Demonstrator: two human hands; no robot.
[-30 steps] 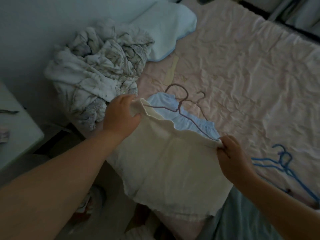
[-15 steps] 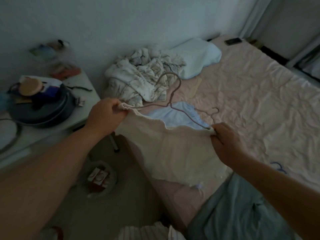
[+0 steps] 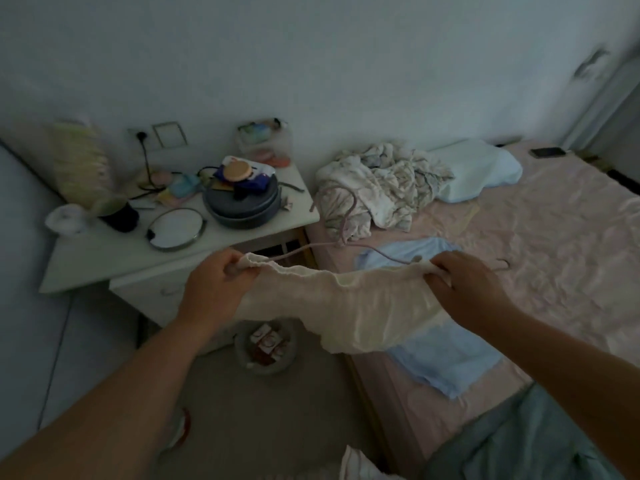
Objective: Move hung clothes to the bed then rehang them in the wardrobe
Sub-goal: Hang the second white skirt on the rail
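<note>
A cream garment (image 3: 353, 306) is stretched between my hands, off the bed and over its left edge. My left hand (image 3: 216, 289) grips its left waistband corner and my right hand (image 3: 465, 285) grips the right corner. A mauve wire hanger (image 3: 341, 230) is threaded inside the waistband, its hook rising above the middle. A light blue garment (image 3: 446, 362) lies flat on the pink bed (image 3: 554, 237) under and behind the cream one. The wardrobe is not in view.
A white bedside table (image 3: 138, 251) crowded with a round mirror, a dark round tin and small items stands left of the bed. A rumpled blanket (image 3: 377, 188) and a pale pillow (image 3: 481, 171) lie at the bed's head. A small bin (image 3: 266, 344) sits on the floor.
Both hands have lifted the cream garment and its hanger up off the bed and to the left. The view has risen, bringing the bedside table and wall in.
</note>
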